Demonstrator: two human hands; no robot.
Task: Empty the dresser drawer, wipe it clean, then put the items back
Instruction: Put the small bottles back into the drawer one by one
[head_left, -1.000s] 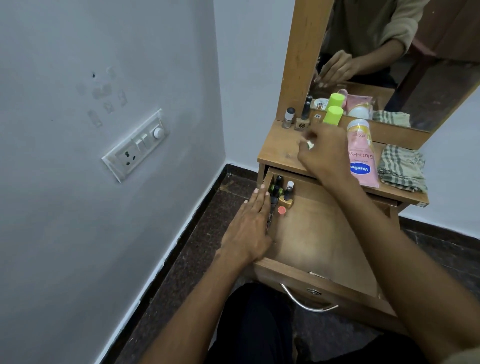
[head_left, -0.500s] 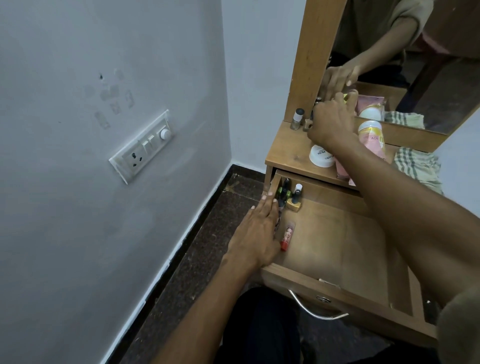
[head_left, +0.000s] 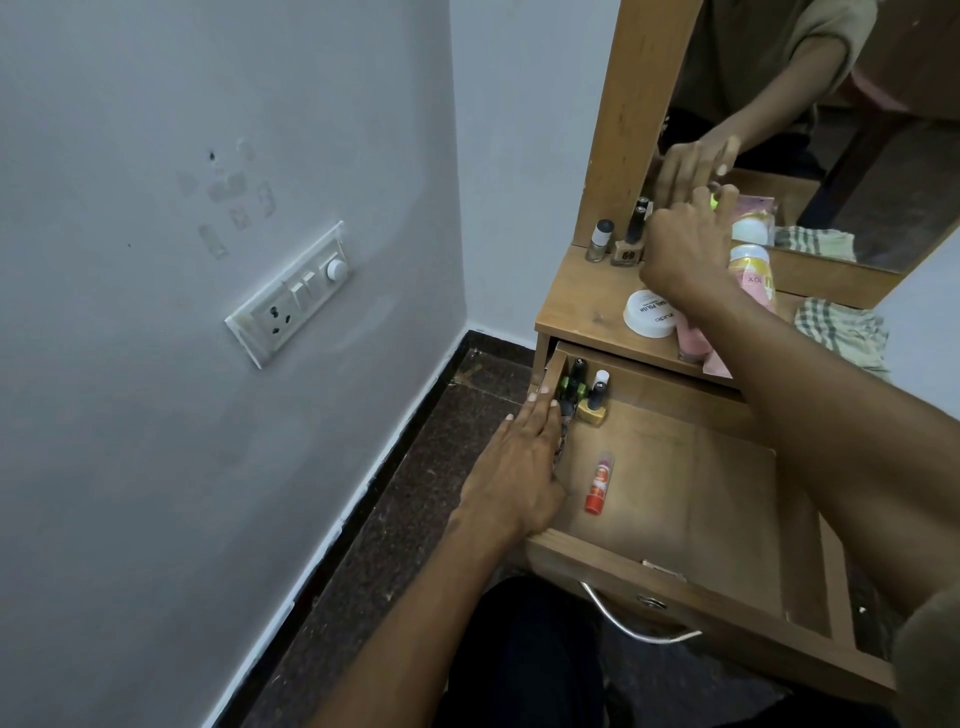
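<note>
The wooden drawer (head_left: 675, 582) is pulled out. Several nail polish bottles (head_left: 592, 395) stand in its back left corner, and a red lip balm tube (head_left: 599, 483) lies on its floor. My left hand (head_left: 519, 462) lies flat along the drawer's left wall, holding nothing. My right hand (head_left: 685, 244) reaches to the back of the dresser top (head_left: 582, 306), its fingers closed around a lime-green-capped bottle (head_left: 715, 199) that it mostly hides. A white jar (head_left: 649, 314) and a pink lotion tube (head_left: 753, 280) sit on the top beside my wrist.
Two nail polish bottles (head_left: 615, 241) stand against the mirror frame (head_left: 634, 119). A checked cloth (head_left: 841, 332) lies at the top's right end. A grey wall with a switch plate (head_left: 291, 296) is close on the left. The drawer has a metal handle (head_left: 628, 623) in front.
My right hand left the white jar on the dresser top and reached back to the green-capped bottle. My left hand has stayed on the drawer's left wall.
</note>
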